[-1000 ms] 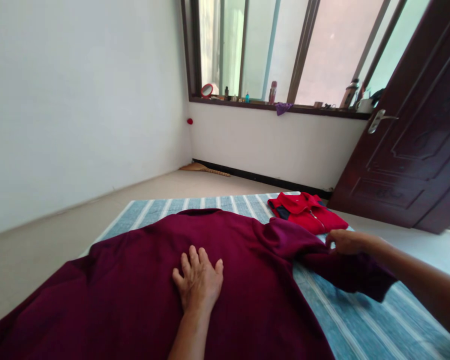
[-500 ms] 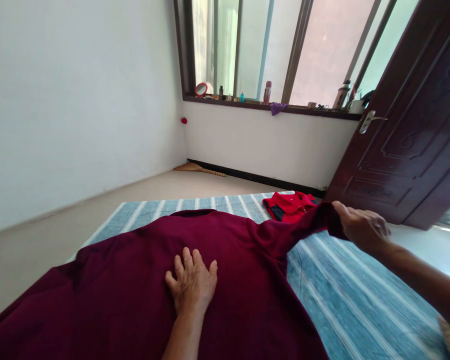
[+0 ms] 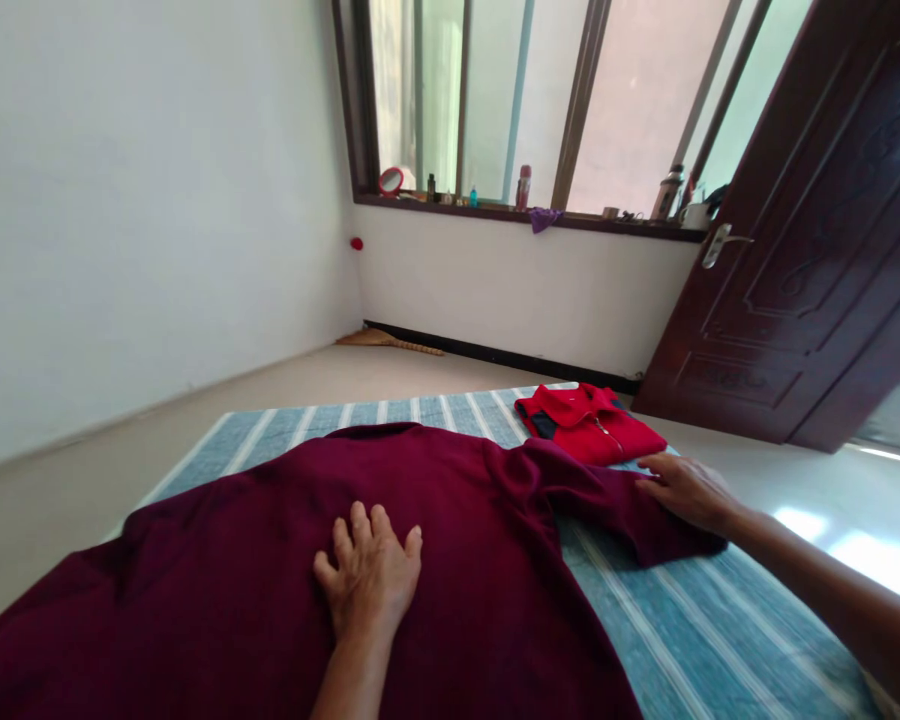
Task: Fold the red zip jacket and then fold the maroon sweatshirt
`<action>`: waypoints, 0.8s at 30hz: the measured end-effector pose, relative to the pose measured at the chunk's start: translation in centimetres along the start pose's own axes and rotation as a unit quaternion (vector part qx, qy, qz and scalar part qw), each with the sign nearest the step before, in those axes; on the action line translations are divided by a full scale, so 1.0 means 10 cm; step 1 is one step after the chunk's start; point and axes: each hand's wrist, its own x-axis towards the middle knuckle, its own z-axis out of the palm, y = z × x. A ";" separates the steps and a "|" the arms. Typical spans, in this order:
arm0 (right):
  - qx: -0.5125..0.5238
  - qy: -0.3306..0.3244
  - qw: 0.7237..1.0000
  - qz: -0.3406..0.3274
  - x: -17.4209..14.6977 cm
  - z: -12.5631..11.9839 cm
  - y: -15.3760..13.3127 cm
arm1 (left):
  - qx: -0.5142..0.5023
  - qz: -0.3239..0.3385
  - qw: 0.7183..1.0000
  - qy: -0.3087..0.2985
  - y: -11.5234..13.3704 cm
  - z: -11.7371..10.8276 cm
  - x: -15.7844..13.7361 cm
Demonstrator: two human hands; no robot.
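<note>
Fingers spread wide, the left hand [image 3: 369, 572] is pressing palm down on the back part of a maroon garment [image 3: 465, 570], which is lying spread over a blue striped cloth [image 3: 727, 630]. At the right side, the right hand [image 3: 686, 490] is resting on the sleeve [image 3: 596, 495], towards its cuff end; whether the fingers are pinching the fabric, I cannot tell. Just beyond this sleeve, a folded red garment [image 3: 592, 425] with a zipper is lying on the same cloth. Farther, a broom [image 3: 382, 340] is lying on the floor by the wall, a dark door [image 3: 795, 270] is standing at right, and a red-framed mirror [image 3: 391, 181] is leaning on the windowsill [image 3: 487, 212].
</note>
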 end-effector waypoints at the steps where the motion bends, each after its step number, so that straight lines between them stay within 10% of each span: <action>1: -0.013 -0.029 0.999 0.004 0.11 0.04 -0.01 | 0.001 -0.001 1.000 -0.004 0.00 -0.01 0.00; 15: 0.012 -0.111 0.994 0.004 0.43 0.29 0.09 | -0.011 0.001 1.000 -0.004 0.00 0.01 -0.01; 24: 0.006 -0.020 0.997 0.070 0.47 -0.47 0.51 | -0.031 0.001 0.999 0.016 -0.01 0.10 0.00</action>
